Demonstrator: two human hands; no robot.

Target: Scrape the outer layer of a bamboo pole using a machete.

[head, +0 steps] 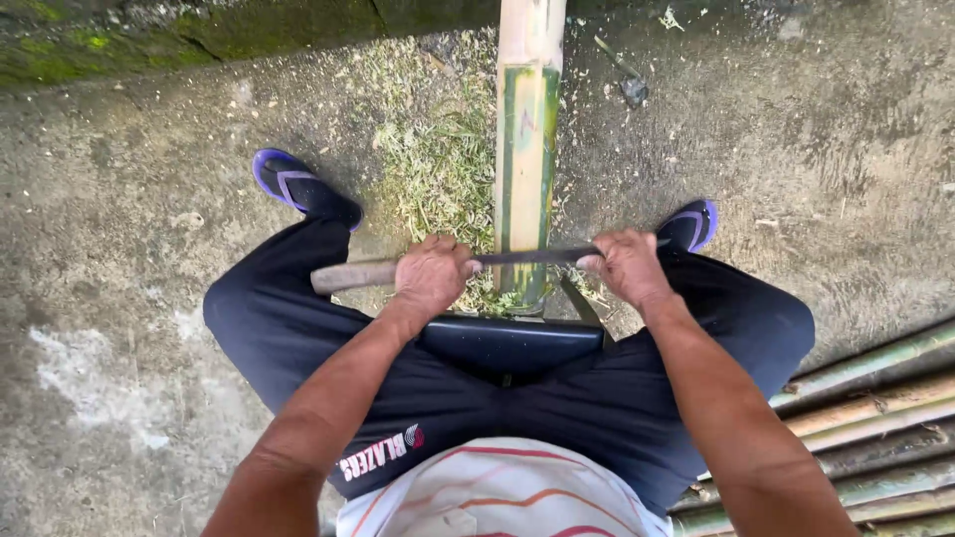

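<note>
**Two hands on a blade across a bamboo pole**

At the centre of the frame, a long dark blade (527, 257) lay crosswise over a green-and-yellow bamboo pole (527, 149), which ran from the seated person's lap up to the top edge. At centre left, the left hand (430, 276) was wrapped around the knife's pale wooden handle (348, 275), fingers curled tight together over it. At centre right, the right hand (627, 267) gripped the far end of the blade, fingers folded down over its back (the fingertips themselves were hidden, so how they pressed could not be told). Below the hands sat the dark edge of a seat (509, 340), between legs in black shorts.

Pale green shavings (438, 169) lay scattered on the concrete ground (129, 249) left of the pole. One purple sandal (284, 179) showed at upper left, another (693, 223) at right of centre. More bamboo poles (875, 418) lay stacked at the lower right corner.
</note>
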